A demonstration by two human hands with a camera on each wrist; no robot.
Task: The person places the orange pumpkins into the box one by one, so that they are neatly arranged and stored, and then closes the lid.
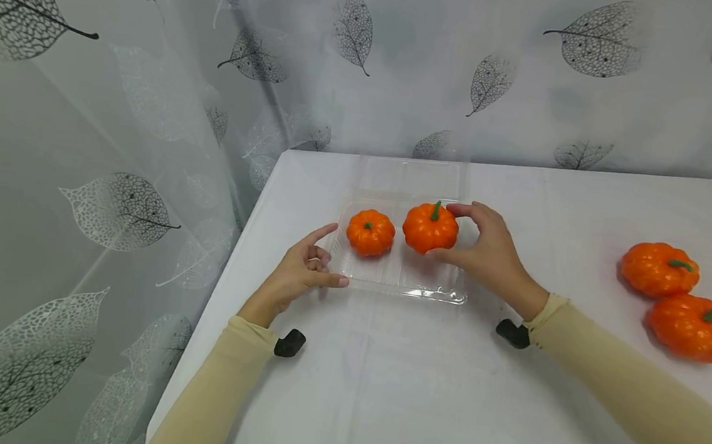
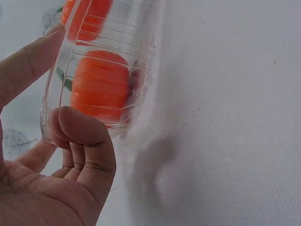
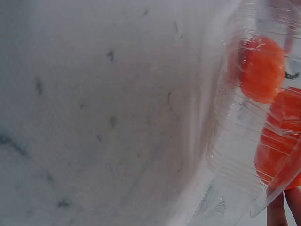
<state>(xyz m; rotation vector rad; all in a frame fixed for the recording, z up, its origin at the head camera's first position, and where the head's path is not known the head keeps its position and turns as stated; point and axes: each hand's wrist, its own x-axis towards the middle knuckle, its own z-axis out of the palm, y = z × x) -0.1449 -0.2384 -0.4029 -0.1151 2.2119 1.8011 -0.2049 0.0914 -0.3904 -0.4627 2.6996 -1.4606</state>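
A clear plastic container [image 1: 371, 281] with its lid folded back lies on the table. A small orange toy pumpkin [image 1: 371, 233] with a green stem sits in its left part. At the container's left edge, my left hand [image 1: 300, 270] holds the near corner; the thumb stretches out and some fingers bend against the side. My right hand [image 1: 491, 253] grips a second orange pumpkin [image 1: 430, 229] between thumb and fingers, over the container's right part. Through the clear wall in the left wrist view, one pumpkin [image 2: 99, 87] shows whole; whether the gripped one touches the bottom, I cannot tell.
Two more orange pumpkins, one farther back [image 1: 659, 270] and one nearer [image 1: 695, 327], lie touching at the table's right side. A white cloth covers the table [image 1: 417, 392]. Leaf-patterned curtains [image 1: 410, 63] hang behind it and along its left edge.
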